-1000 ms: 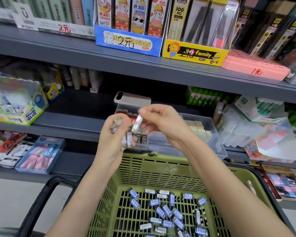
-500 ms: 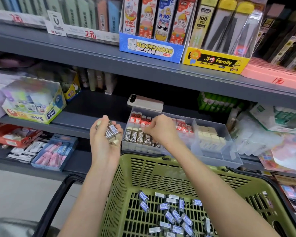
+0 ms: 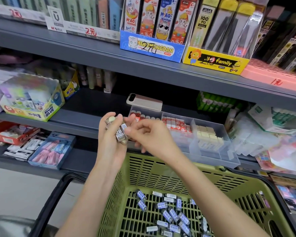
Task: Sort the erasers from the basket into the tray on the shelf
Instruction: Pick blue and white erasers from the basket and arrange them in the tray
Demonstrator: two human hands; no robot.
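Note:
My left hand [image 3: 109, 134] grips a bunch of 2B erasers [image 3: 119, 133] in grey sleeves, held up in front of the shelf. My right hand [image 3: 149, 135] reaches across to it, and its fingertips pinch one eraser of the bunch. Behind both hands stands the clear divided tray [image 3: 210, 147] on the shelf, holding red-sleeved erasers [image 3: 176, 124] and cream ones [image 3: 207, 134]. Below, the green basket [image 3: 161, 170] contains several blue-and-grey sleeved erasers [image 3: 171, 214] scattered on its floor.
A phone [image 3: 144, 102] leans at the tray's back edge. A Power Glue box [image 3: 32, 103] stands left on the same shelf, with plastic-wrapped packs [image 3: 263, 134] to the right. A blue box of pink items [image 3: 53, 151] sits on the lower shelf. The basket's black handle [image 3: 46, 204] hangs left.
My right hand has come back from the tray's front-left compartment to the bunch in my left hand. The view has shifted slightly.

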